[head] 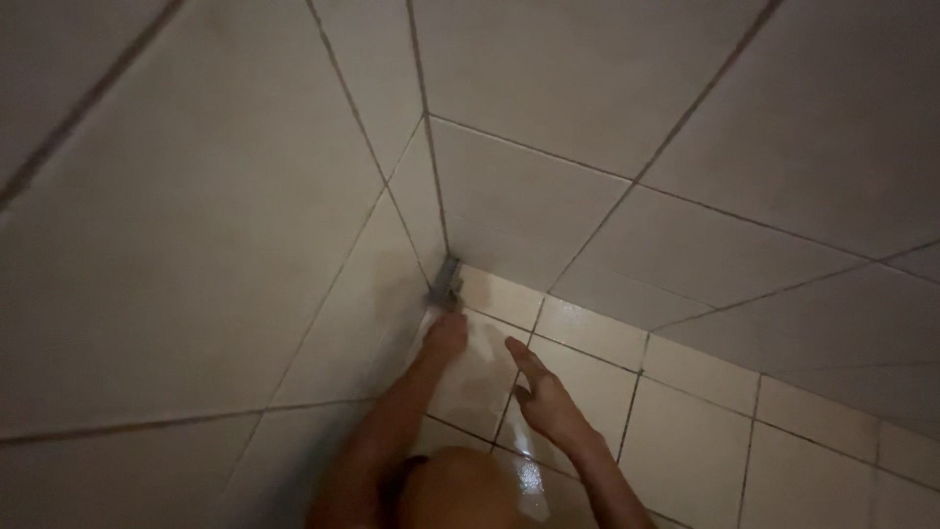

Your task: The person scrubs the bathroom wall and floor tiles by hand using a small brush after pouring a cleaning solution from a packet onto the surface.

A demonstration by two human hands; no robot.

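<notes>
Seen from above, in dim light: a small grey tool (447, 279), probably a brush or scraper, though too blurred to tell which, pressed into the very corner where the two tiled walls (196, 216) meet the tiled floor (685, 431). Held by the left hand (446, 338), closed around its lower end, with the working end pointing up and away toward the corner joint. Long axis of the tool nearly in line with the left forearm, so running from the body straight into the corner, slightly tilted to the right. Lying beyond the left hand, at the far end of the reach, touching the grout line where the walls come together. The right hand (543, 397) open, holding nothing, fingers spread and stretched forward, resting on or just above the wet, shiny floor tile; cannot tell if really touching. Placed just beside the left hand, a little nearer to the body and to the right of it. Clearly the left hand the nearer one to the corner. A bare knee (460, 490) visible at the bottom edge, between both forearms.
</notes>
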